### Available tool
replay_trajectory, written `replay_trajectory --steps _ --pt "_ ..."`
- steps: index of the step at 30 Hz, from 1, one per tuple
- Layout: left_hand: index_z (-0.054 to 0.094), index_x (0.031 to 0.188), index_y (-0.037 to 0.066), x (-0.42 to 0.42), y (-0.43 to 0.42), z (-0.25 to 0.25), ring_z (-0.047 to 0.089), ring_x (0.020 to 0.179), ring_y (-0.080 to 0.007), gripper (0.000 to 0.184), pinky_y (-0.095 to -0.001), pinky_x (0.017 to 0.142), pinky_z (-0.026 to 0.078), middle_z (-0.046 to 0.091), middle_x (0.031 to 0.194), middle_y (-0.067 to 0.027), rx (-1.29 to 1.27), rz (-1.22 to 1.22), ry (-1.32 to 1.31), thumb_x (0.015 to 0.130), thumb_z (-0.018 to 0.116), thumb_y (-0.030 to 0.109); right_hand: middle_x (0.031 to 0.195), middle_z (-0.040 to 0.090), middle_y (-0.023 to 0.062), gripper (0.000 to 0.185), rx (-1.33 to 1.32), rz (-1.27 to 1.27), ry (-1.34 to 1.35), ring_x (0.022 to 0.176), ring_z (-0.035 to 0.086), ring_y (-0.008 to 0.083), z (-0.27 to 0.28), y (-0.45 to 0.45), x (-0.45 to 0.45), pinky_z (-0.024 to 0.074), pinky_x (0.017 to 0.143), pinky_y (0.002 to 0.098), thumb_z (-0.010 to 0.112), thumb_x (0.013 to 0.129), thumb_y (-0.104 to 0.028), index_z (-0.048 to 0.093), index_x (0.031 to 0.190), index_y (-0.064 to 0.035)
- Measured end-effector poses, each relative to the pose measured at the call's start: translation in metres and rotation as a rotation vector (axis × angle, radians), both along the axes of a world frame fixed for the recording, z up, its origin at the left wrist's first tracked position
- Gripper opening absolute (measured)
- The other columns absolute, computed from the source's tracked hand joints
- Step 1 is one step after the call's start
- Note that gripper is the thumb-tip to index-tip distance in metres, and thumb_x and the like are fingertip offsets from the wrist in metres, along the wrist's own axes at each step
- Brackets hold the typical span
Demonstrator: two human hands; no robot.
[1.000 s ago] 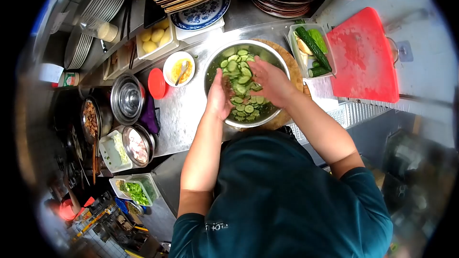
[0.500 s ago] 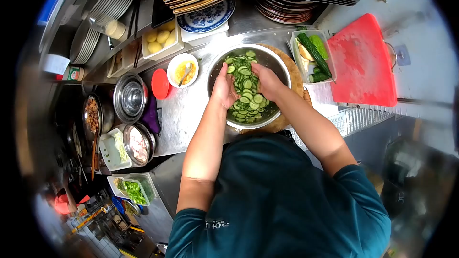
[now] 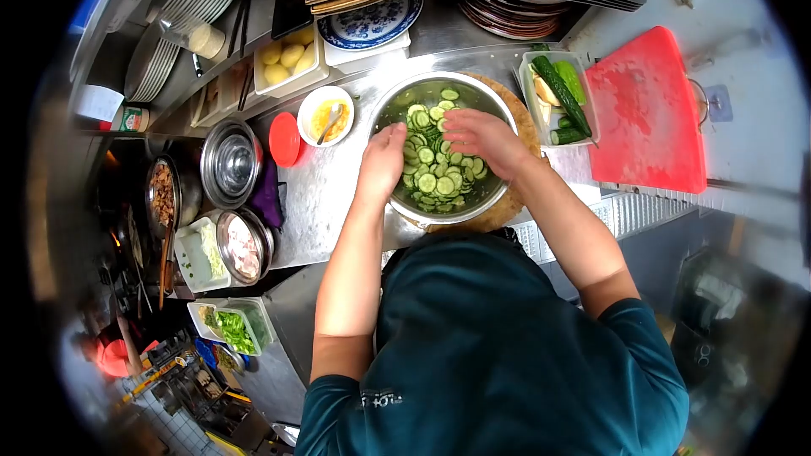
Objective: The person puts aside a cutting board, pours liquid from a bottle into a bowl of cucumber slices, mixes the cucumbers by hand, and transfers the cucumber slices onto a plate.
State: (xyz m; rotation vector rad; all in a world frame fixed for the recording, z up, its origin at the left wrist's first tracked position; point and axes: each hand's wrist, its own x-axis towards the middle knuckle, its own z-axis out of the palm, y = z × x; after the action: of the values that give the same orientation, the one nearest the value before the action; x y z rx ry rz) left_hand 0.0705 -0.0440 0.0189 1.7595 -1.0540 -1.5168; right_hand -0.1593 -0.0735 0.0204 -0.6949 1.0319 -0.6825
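Sliced cucumber (image 3: 439, 179) lies heaped in a large steel mixing bowl (image 3: 389, 108). The bowl stands on a round wooden board (image 3: 528, 131) on the steel counter. Over the bowl's left rim is my left hand (image 3: 382, 160), fingers loosely apart and nothing held. My right hand (image 3: 486, 142) hovers above the slices from the right, its fingers stretched toward the middle and holding nothing. It hides part of the bowl's right side.
Left of the bowl are a white bowl (image 3: 311, 108) of yellow sauce with a spoon and a red lid (image 3: 285, 138). At right, a plastic tub (image 3: 589, 76) holds whole cucumbers, beside a red cutting board (image 3: 646, 110). Steel bowls (image 3: 231, 162) stand farther left; a person (image 3: 114, 355) is beyond.
Both hands have moved apart and away from the cucumber slices they were cupping. The slices now lie lower and more spread in the bowl. The person beyond has shifted.
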Motion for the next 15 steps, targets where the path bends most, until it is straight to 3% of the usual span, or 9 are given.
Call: replay_trajectory --steps 1,4,5,7,10,15 --pt "0.065 0.133 -0.002 -0.004 0.001 -0.008 0.071 0.111 -0.0303 0.044 -0.0427 0.088 0.058 0.071 0.127 -0.0218 -0.163 0.039 -0.309 0.103 0.062 0.029 0.126 0.067 0.0115 0.043 -0.043 -0.004 0.096 0.118 0.065 0.0223 -0.007 -0.001 0.0 0.0533 0.097 0.0373 0.06 0.103 -0.027 0.061 0.137 -0.001" --pt "0.07 0.122 -0.005 -0.005 0.013 0.008 0.068 0.107 -0.0444 0.036 -0.0459 0.097 0.053 0.07 0.117 -0.0289 -0.366 -0.06 -0.601 0.094 0.067 0.018 0.119 0.07 0.0157 0.039 -0.265 0.033 0.457 0.109 0.069 0.0251 -0.021 -0.003 -0.005 0.0545 0.094 0.0382 0.065 0.098 -0.024 0.065 0.131 -0.0032" --pt "0.071 0.118 -0.004 -0.007 0.014 0.009 0.068 0.103 -0.0455 0.032 -0.048 0.094 0.054 0.07 0.112 -0.0292 -0.455 -0.056 -0.663 0.089 0.069 0.009 0.117 0.071 0.0159 0.039 -0.44 0.061 0.58 0.105 0.069 0.0258 -0.028 -0.006 -0.006 0.0555 0.09 0.0382 0.068 0.096 -0.022 0.066 0.13 -0.0036" --pt "0.071 0.116 -0.004 -0.007 0.013 0.01 0.068 0.101 -0.0452 0.03 -0.0482 0.093 0.054 0.07 0.109 -0.0286 -0.436 -0.057 -0.686 0.088 0.07 0.009 0.114 0.071 0.0161 0.04 -0.795 0.115 0.822 0.096 0.071 0.0271 -0.034 -0.01 -0.006 0.0574 0.084 0.0382 0.074 0.092 -0.018 0.068 0.128 -0.0046" --pt "0.072 0.111 -0.002 -0.007 0.01 0.006 0.068 0.098 -0.0447 0.026 -0.0483 0.091 0.054 0.071 0.104 -0.0274 -0.42 -0.058 -0.706 0.087 0.07 0.008 0.107 0.07 0.0169 0.038 -0.894 0.153 0.926 0.095 0.07 0.0308 -0.034 -0.016 0.005 0.0567 0.084 0.0405 0.077 0.086 -0.015 0.071 0.122 -0.0053" --pt "0.074 0.107 -0.001 -0.008 0.011 0.003 0.069 0.096 -0.0439 0.022 -0.0483 0.089 0.055 0.072 0.1 -0.0262 -0.429 -0.037 -0.7 0.087 0.069 0.008 0.107 0.069 0.0155 0.04 -0.938 0.241 1.01 0.1 0.069 0.0347 -0.046 -0.035 0.043 0.0557 0.09 0.0441 0.075 0.085 -0.014 0.07 0.124 -0.0081"
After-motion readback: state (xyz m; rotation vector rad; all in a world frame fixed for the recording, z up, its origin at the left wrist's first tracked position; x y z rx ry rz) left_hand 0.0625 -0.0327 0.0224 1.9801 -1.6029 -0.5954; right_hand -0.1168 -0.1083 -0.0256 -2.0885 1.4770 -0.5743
